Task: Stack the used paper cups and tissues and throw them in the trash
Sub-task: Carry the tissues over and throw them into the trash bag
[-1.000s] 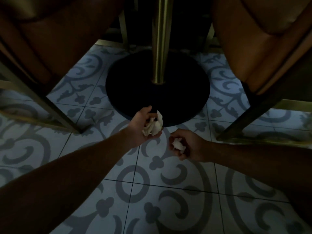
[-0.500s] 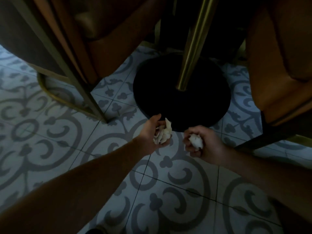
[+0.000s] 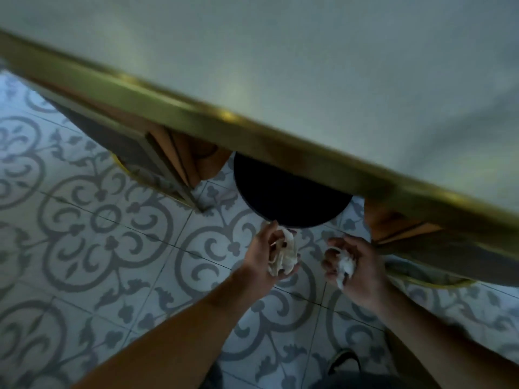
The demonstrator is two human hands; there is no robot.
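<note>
My left hand (image 3: 261, 254) is closed around a crumpled, cream-coloured tissue (image 3: 286, 256), held above the patterned floor. My right hand (image 3: 356, 262) grips a smaller white crumpled tissue (image 3: 344, 266) a short way to the right of it. The two hands are apart and level with each other, just in front of the table's edge. No paper cups or trash bin are in view.
A pale table top with a brass rim (image 3: 252, 127) crosses the upper frame diagonally. Below it sit the table's round black base (image 3: 289, 200) and orange chairs (image 3: 202, 161) on brass legs. Grey-and-white patterned tiles (image 3: 112, 242) cover the floor. My shoe (image 3: 344, 360) shows at the bottom.
The view has risen from under the table, so the table top now fills the upper frame. Both hands keep hold of their tissues and have come up with it.
</note>
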